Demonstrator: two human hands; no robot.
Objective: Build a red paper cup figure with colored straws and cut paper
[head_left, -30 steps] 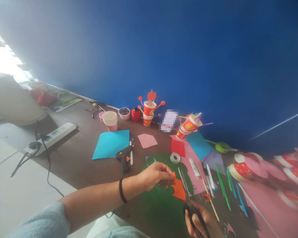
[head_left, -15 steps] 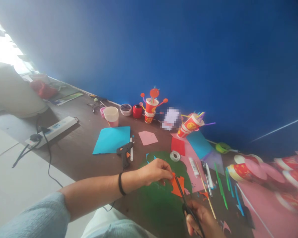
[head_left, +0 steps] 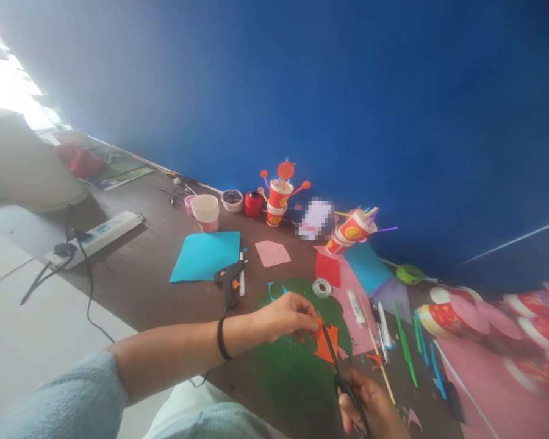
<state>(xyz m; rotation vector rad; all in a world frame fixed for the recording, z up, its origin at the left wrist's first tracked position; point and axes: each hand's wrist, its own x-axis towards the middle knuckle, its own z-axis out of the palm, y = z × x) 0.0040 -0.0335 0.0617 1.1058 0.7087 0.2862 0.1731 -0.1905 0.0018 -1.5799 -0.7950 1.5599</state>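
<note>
My left hand (head_left: 287, 317) pinches a piece of orange paper (head_left: 326, 345) above a large green sheet (head_left: 293, 378) on the dark table. My right hand (head_left: 373, 410) grips black scissors (head_left: 336, 363) at the bottom edge; the blades point up and lie against the orange paper beside my left fingertips. A black band circles my left wrist.
A black glue gun (head_left: 229, 279), blue paper (head_left: 205, 256), pink paper (head_left: 271, 252), red paper (head_left: 328, 269), a tape roll (head_left: 322, 288), pens and sticks (head_left: 384, 332) lie about. Decorated red cups (head_left: 279, 201) stand by the blue wall. A power strip (head_left: 98, 236) lies left.
The scissors' blades have moved left and closed in on the orange paper. My left hand keeps its hold, and the view has shifted slightly.
</note>
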